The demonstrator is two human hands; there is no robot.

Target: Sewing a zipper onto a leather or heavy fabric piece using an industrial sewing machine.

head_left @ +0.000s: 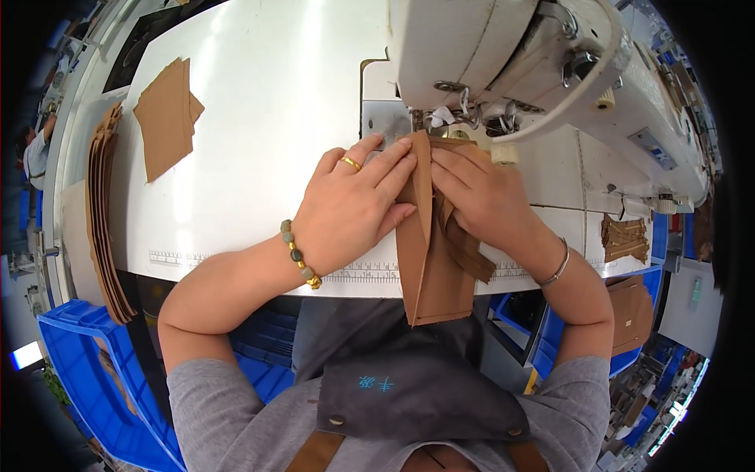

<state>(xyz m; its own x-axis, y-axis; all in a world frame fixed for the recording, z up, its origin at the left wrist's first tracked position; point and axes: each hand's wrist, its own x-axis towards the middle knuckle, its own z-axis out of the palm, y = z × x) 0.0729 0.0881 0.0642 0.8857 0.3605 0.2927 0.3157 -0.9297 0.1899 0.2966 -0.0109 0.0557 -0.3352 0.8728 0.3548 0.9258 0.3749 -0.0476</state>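
Folded brown fabric panel (414,259) between my hands, its far end close by the sewing machine's (480,47) needle area.
My left hand (354,189) lies nearly flat, fingers long and slightly parted, tips and thumb resting on the panel's left side, not gripping. My right hand (491,197) has its fingers bent against the right side; its thumb is hidden, so I can't tell whether it pinches. The panel hangs over the white tabletop's (259,118) near edge. I'd judge it light, bendable yet crisp along the fold, hardly fragile; best held flat by both sides, clear of the loose dark-brown strip (472,256).
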